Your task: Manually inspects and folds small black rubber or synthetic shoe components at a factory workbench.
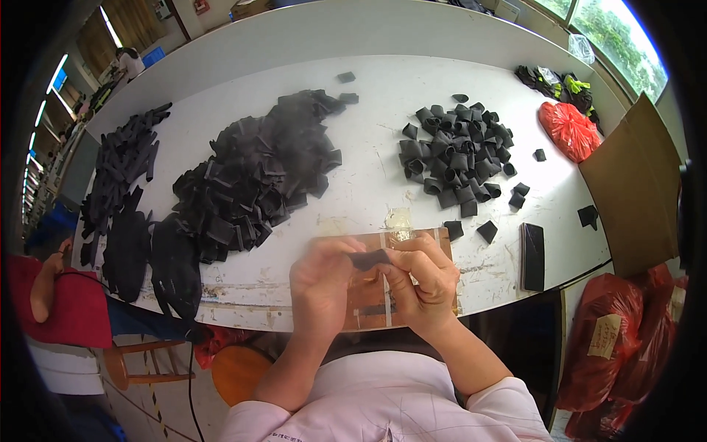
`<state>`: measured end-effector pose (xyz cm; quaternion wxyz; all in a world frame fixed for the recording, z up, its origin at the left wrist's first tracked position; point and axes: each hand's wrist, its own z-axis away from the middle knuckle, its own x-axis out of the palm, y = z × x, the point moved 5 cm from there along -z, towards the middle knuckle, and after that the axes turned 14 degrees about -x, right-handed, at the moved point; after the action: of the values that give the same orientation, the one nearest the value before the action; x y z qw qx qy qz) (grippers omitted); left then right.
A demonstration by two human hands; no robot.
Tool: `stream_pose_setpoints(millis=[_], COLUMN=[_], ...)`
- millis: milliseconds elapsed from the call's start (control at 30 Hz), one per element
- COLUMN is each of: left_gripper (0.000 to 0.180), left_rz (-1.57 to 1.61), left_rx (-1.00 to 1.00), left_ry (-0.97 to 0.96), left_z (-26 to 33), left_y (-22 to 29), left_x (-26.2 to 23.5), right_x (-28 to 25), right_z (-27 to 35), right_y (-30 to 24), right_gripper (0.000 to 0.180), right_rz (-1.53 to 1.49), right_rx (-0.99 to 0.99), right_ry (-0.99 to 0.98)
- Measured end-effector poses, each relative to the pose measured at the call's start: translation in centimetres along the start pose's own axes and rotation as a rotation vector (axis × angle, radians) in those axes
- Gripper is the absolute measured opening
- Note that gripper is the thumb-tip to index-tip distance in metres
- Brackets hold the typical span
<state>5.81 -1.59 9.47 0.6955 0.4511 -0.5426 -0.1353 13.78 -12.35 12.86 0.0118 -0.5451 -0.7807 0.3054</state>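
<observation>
Between my two hands is a small piece of black fabric point(368, 259), held up over a brown board point(359, 295) at the table's near edge. My left hand point(322, 276) pinches its left end; that hand is slightly blurred. With thumb and forefinger, my right hand point(423, 276) grips the right end. A large heap of flat black fabric pieces point(247, 169) lies to the left. Off to the right is a smaller pile of black fabric tubes point(460, 151), rolled into short open rings. Two loose black pieces point(487, 232) rest just beyond my right hand.
Long black strips point(125, 158) and dark sleeve-like pieces point(175, 258) cover the table's left side. A black phone-like slab point(532, 256) lies at right, near a cardboard sheet point(632, 184) and red plastic bags point(568, 131). At far left sits a person in a red top point(70, 302), beside a wooden stool point(143, 362).
</observation>
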Motion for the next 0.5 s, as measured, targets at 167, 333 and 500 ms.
stream_pose_setpoints(millis=[167, 333, 500], left_gripper=[0.012, 0.006, 0.006], left_rz=[-0.491, -0.782, -0.915], left_rx=[0.08, 0.229, 0.312], left_ry=[0.091, 0.059, 0.248], left_z=[-0.3, 0.0, -0.6], left_y=[2.3, 3.2, 1.7], left_x=[0.9, 1.9, -1.4], right_x=[0.3, -0.1, -1.6], right_z=[-1.0, -0.8, -2.1], right_y=[-0.8, -0.8, 1.0], right_gripper=[0.019, 0.01, 0.011], right_rz=[0.072, 0.043, -0.13], right_rx=[-0.093, 0.03, 0.142], right_ry=[-0.081, -0.135, -0.085])
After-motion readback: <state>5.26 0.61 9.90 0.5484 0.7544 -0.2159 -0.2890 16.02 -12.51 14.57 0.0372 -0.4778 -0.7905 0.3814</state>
